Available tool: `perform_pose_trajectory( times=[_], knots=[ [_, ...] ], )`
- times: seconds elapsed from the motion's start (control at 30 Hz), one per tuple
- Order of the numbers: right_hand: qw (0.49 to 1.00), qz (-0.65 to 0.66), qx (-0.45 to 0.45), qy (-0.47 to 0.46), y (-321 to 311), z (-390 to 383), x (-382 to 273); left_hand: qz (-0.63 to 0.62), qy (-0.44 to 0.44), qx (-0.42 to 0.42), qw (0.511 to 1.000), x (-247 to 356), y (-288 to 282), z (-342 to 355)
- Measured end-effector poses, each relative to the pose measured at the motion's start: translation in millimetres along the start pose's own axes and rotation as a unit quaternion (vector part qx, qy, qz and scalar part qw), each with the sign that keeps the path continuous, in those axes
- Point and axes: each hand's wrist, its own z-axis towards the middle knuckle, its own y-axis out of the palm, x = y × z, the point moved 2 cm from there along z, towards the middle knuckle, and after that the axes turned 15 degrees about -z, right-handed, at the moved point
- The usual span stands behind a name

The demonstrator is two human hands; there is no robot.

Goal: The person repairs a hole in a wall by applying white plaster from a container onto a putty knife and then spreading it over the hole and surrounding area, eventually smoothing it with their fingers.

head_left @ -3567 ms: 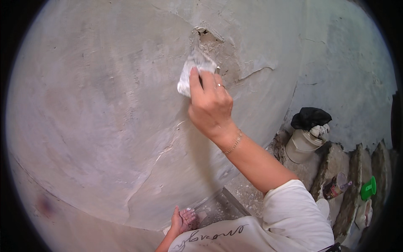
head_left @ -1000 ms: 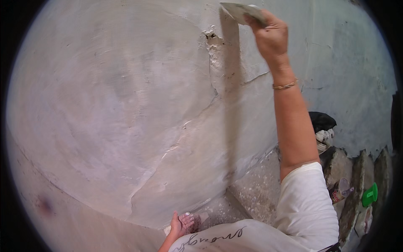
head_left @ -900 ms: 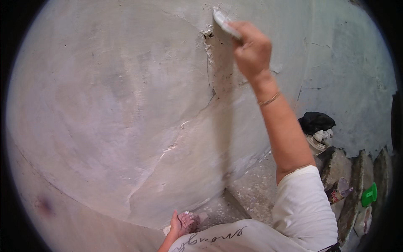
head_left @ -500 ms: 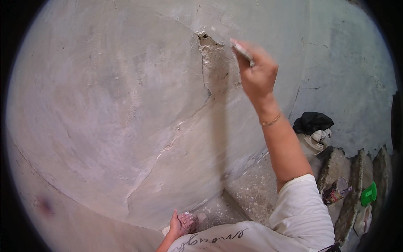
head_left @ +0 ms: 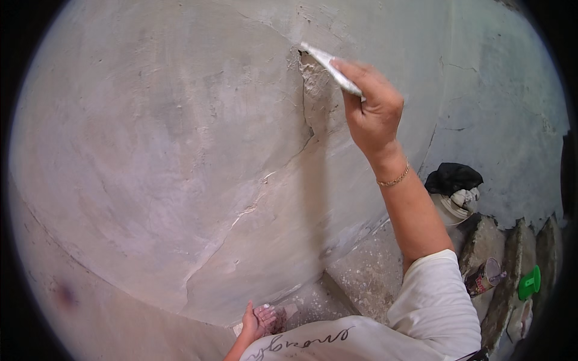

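Pinching a white-smeared putty spatula (head_left: 330, 67) by its near edge, likely to leave the far edge free, the right hand (head_left: 376, 111) holds it beside broken wall plaster (head_left: 314, 83); the left hand (head_left: 259, 320) hangs open, seemingly empty. A bucket (head_left: 447, 212) stands near the steps (head_left: 485, 242).

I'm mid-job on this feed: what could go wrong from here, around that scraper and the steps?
The flat, white-smeared scraper in the right hand is angled over the ragged beige broken patch of the grey plaster wall; its edge could snag and loosen more plaster, though contact is unclear.

The dark printed cylindrical tin and bright green plastic object sit among rough grey concrete steps, so a stray foot might knock them.
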Motion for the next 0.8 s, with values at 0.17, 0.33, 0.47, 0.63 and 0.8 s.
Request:
perform_pose_trajectory(
  times=[0.17,0.33,0.47,0.63,0.8],
  knots=[
    [0.981,-0.177,0.011,-0.073,23,-14,-12,0.002,-0.016,-0.019,1.000,-1,-1,8],
    [0.961,-0.248,-0.085,-0.088,26,-65,-24,0.010,-0.027,-0.044,0.999,-1,7,16],
    [0.963,-0.214,-0.143,-0.085,-1,-87,-23,0.024,-0.026,-0.034,0.999,4,11,11],
    [0.982,-0.163,-0.093,0.018,-31,-71,-14,0.020,-0.033,-0.028,0.999,5,4,16],
    [0.980,-0.191,-0.024,-0.055,-4,-21,-13,0.040,-0.039,-0.036,0.998,-1,9,20]
  ],
)
